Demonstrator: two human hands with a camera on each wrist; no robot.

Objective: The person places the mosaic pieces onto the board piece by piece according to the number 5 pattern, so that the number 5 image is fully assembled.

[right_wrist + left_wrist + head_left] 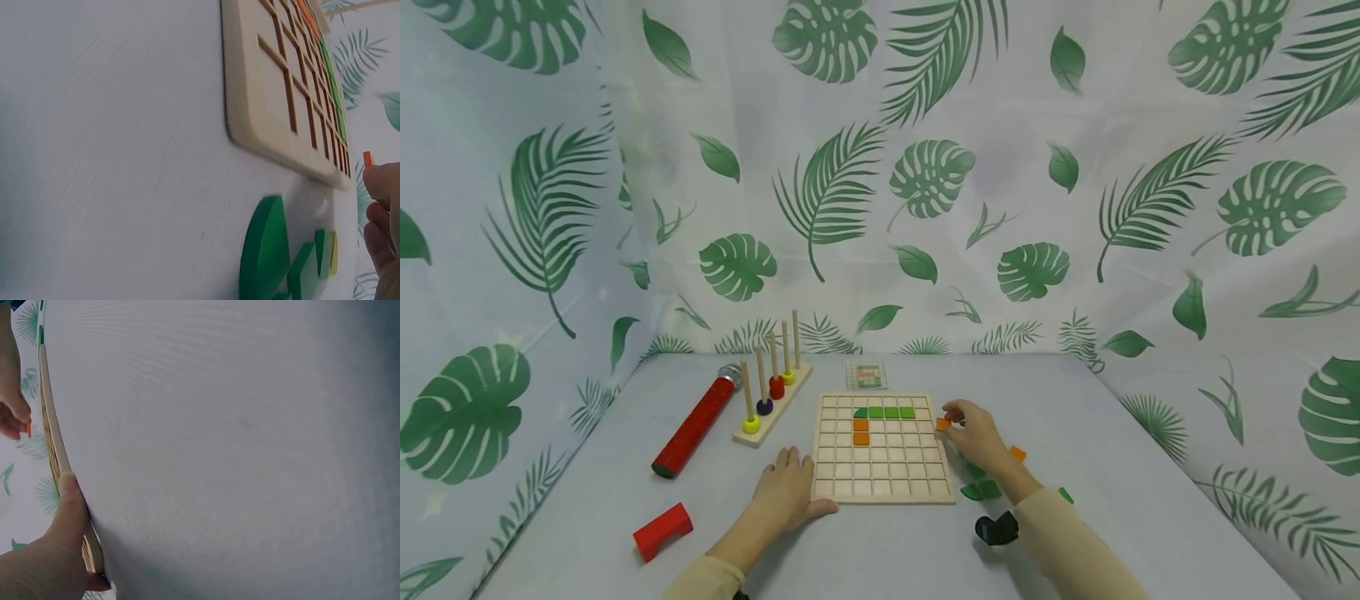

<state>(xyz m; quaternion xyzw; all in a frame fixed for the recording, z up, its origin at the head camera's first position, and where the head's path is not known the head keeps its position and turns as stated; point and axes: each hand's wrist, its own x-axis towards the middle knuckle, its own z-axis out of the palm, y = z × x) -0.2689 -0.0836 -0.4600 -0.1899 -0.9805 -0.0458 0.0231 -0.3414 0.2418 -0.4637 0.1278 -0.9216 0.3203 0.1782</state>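
Note:
My right hand (979, 437) pinches a small orange square tile (942, 424) between thumb and fingertips, just off the right edge of a wooden grid board (880, 493). In the right wrist view, the tile's orange edge (367, 159) pokes out past the thumb. On the board, a row of green tiles (891, 412) runs along the second row from the back, a rounded green one at its left end. Below that end are two orange square tiles (861, 432). My left hand (784, 492) rests at the front left corner, its thumb (74, 509) along the front edge.
Green tiles (981, 491) and an orange tile (1017, 453) lie near my right forearm. Behind the board is a pattern card (866, 375). To the left stand a peg rack (767, 421) with coloured beads, a red microphone (696, 425) and a red arched block (662, 531).

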